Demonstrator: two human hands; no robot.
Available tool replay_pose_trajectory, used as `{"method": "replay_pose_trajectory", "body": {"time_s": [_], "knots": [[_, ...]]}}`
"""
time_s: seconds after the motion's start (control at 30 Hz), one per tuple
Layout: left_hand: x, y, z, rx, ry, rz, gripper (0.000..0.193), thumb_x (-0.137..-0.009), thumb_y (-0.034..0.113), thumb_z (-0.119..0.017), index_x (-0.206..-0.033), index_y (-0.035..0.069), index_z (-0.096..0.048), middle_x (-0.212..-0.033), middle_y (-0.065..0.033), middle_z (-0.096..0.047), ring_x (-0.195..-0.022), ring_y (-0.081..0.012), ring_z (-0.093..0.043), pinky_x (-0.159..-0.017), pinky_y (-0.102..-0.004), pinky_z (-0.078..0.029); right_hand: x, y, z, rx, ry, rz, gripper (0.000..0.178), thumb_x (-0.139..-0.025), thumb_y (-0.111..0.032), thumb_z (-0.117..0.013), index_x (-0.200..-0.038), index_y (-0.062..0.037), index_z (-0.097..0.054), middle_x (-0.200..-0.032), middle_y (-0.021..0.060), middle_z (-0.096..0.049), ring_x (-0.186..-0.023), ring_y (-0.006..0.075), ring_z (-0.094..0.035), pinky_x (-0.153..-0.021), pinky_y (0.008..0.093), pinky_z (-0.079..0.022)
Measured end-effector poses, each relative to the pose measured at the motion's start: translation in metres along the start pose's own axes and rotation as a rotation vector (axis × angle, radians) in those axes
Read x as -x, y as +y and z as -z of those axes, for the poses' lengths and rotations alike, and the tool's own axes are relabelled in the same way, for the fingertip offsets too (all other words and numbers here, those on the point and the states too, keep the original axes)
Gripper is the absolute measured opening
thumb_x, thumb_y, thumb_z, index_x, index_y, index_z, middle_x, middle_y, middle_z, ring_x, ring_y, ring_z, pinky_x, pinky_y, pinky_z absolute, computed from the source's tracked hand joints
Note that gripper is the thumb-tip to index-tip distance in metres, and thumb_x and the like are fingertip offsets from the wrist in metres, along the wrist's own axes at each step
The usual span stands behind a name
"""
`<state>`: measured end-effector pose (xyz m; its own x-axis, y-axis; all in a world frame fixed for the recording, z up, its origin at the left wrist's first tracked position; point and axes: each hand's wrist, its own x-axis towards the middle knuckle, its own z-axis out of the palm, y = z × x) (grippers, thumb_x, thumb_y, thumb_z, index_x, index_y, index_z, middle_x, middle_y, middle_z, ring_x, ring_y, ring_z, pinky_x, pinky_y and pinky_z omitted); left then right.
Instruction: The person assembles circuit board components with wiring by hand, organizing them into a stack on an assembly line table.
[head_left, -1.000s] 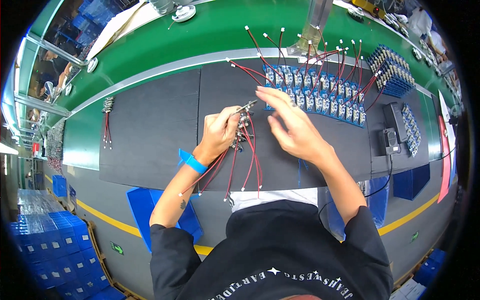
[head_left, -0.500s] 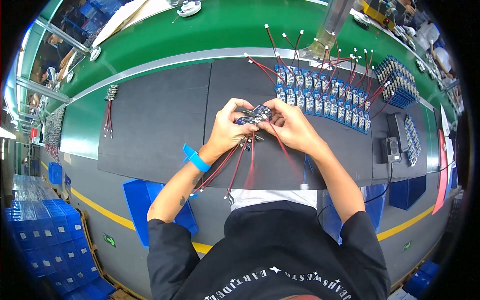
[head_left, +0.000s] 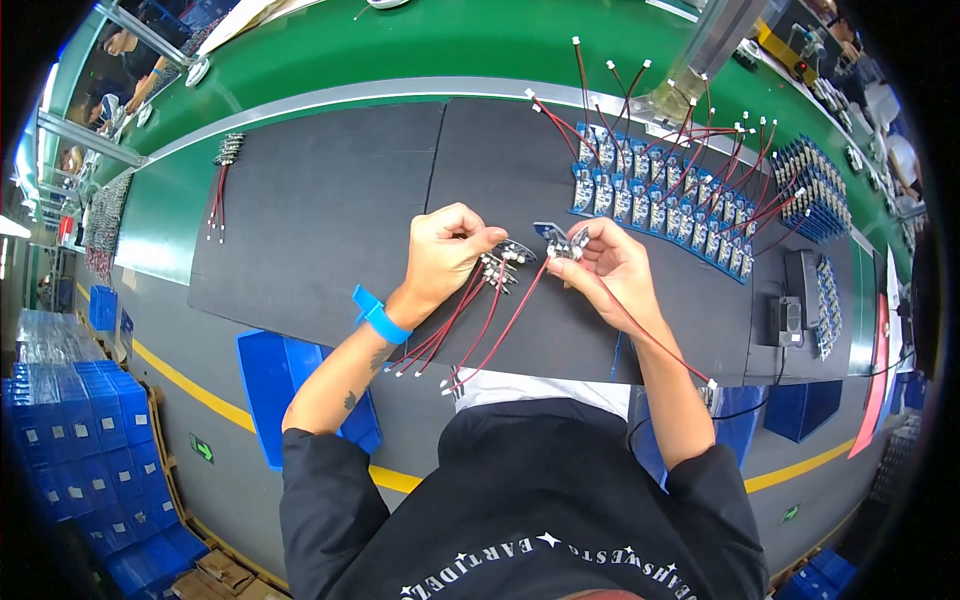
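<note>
My left hand [head_left: 446, 252] is closed on a bunch of small circuit boards [head_left: 502, 268], pinched between thumb and fingers. Several red wires with white plugs hang from that bunch toward the table's front edge. To its right, my right hand [head_left: 612, 268] grips small dark-blue circuit boards [head_left: 563, 242] by their edges. One red wire [head_left: 655, 345] runs from there across my right forearm and ends in a white plug; another trails down to the left. A gap separates the two hands. How many boards each holds cannot be made out.
Blue panels of joined circuit boards [head_left: 660, 205] lie at the back right, red wires rising from them. More panels stand stacked [head_left: 812, 190] beyond. A wired bundle [head_left: 228, 150] lies far left on the black mat [head_left: 320, 220]. A black box [head_left: 788, 320] and blue bins [head_left: 275, 400] are nearby.
My hands have moved apart, the right one going right with boards in it. The left keeps its bunch. The whole view has shifted slightly.
</note>
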<state>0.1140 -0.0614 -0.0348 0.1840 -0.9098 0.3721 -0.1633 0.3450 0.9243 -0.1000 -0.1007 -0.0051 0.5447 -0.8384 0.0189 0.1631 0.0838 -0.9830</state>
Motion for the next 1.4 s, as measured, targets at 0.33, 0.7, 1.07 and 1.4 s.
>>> {"method": "replay_pose_trajectory", "body": {"time_s": [0.33, 0.7, 1.07, 1.4], "knots": [[-0.001, 0.003, -0.005, -0.078, -0.017, -0.142, 0.024, -0.080, 0.007, -0.071, -0.063, -0.003, -0.058, -0.059, -0.0055, -0.056, -0.050, -0.0101, -0.051, -0.045, -0.0242, -0.037, -0.004, 0.010, -0.015, 0.132, -0.076, -0.006, 0.022, -0.081, -0.001, -0.070, -0.097, 0.0026, -0.056, -0.087, 0.0059, -0.062, -0.078, 0.0068, -0.060, -0.063, 0.0194, -0.049], [0.019, 0.012, 0.006, -0.203, 0.089, -0.305, 0.022, -0.064, 0.009, -0.079, -0.059, 0.002, -0.058, -0.069, -0.0044, -0.059, -0.072, -0.0208, -0.056, -0.062, -0.0328, -0.045, 0.018, -0.002, -0.009, -0.015, 0.152, 0.048, 0.021, -0.079, 0.005, -0.069, -0.094, 0.0009, -0.055, -0.090, 0.0071, -0.062, -0.082, 0.0097, -0.062, -0.070, 0.0203, -0.050], [0.055, 0.047, 0.026, -0.738, -0.029, -0.045, 0.033, -0.065, 0.023, -0.079, -0.083, 0.005, -0.058, -0.092, -0.0080, -0.054, -0.086, -0.0252, -0.050, -0.075, -0.0355, -0.039, 0.026, 0.014, -0.018, 0.093, 0.118, -0.017, 0.022, -0.078, -0.001, -0.073, -0.095, 0.0010, -0.059, -0.092, 0.0087, -0.066, -0.087, 0.0118, -0.062, -0.078, 0.0243, -0.050], [0.078, 0.056, 0.012, -0.807, 0.011, 0.009, 0.009, -0.071, 0.008, -0.074, -0.077, 0.007, -0.067, -0.076, -0.0016, -0.064, -0.075, -0.0195, -0.057, -0.074, -0.0323, -0.037, 0.020, 0.014, -0.043, 0.263, 0.067, 0.090, 0.020, -0.077, 0.001, -0.072, -0.093, 0.0030, -0.060, -0.093, 0.0123, -0.068, -0.087, 0.0154, -0.064, -0.080, 0.0268, -0.050]]}}
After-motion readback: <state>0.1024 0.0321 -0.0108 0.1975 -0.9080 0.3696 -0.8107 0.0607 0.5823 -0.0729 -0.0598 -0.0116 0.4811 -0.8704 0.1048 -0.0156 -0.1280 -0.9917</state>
